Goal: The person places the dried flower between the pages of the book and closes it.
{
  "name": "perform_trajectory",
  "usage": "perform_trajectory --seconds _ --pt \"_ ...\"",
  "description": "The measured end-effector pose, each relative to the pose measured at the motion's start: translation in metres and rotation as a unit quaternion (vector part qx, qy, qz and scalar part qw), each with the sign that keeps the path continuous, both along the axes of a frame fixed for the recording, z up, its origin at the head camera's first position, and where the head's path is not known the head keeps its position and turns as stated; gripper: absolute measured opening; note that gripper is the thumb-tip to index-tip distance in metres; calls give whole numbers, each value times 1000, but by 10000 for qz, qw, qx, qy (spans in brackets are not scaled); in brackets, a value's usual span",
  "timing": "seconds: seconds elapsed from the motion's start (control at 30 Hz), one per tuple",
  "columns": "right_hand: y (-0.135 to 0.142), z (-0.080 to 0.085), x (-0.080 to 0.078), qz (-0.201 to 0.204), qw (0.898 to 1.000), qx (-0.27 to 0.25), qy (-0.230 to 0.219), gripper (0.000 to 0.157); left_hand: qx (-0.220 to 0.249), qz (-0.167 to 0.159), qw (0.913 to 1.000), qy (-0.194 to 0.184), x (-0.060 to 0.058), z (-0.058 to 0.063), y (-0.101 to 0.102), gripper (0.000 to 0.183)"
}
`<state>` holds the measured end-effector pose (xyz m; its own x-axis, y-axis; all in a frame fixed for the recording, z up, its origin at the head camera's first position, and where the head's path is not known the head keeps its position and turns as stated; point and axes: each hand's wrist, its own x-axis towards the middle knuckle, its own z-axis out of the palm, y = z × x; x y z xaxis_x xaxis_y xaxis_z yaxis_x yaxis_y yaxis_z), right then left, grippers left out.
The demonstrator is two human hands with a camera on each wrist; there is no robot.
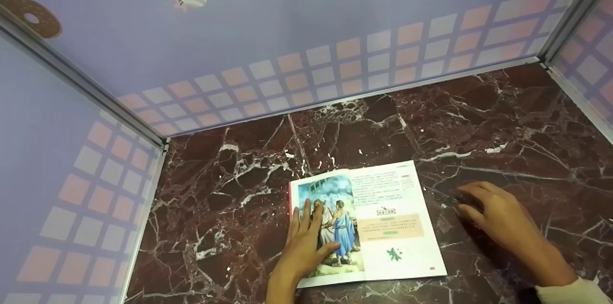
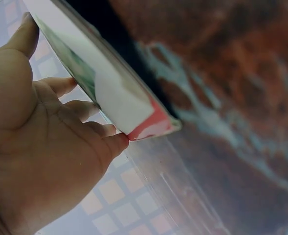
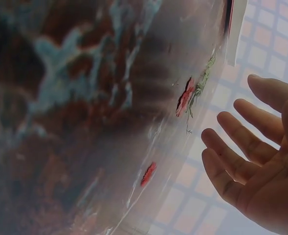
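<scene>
An open book (image 1: 397, 265) lies on the dark marbled surface. Its left page carries a colour picture of robed figures, its right page printed text and a small green drawing. My left hand (image 1: 302, 244) rests on the left page with its fingers spread over the picture. From the left wrist view, that hand's fingertips touch the page of the book (image 2: 117, 98), and a red corner shows at its edge. Off to the right of the book, apart from it, my right hand (image 1: 498, 215) holds nothing; the right wrist view shows its fingers (image 3: 249, 139) loosely extended.
The marbled tabletop (image 1: 230, 227) is reddish brown with white veins. Lilac panels with pink and white squares enclose it: a back wall (image 1: 268, 45), a left wall (image 1: 52, 151) and a right wall (image 1: 591, 31). Pale specks are scattered behind the book.
</scene>
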<state>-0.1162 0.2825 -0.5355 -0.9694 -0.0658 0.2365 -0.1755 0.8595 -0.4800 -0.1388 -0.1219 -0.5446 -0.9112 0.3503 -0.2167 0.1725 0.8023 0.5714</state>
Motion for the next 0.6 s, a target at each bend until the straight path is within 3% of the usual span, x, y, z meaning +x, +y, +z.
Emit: perform_trajectory --seconds 0.6 --pt "2 -2 -2 67 9998 -73 -153 37 -146 45 9999 37 -3 -2 -1 93"
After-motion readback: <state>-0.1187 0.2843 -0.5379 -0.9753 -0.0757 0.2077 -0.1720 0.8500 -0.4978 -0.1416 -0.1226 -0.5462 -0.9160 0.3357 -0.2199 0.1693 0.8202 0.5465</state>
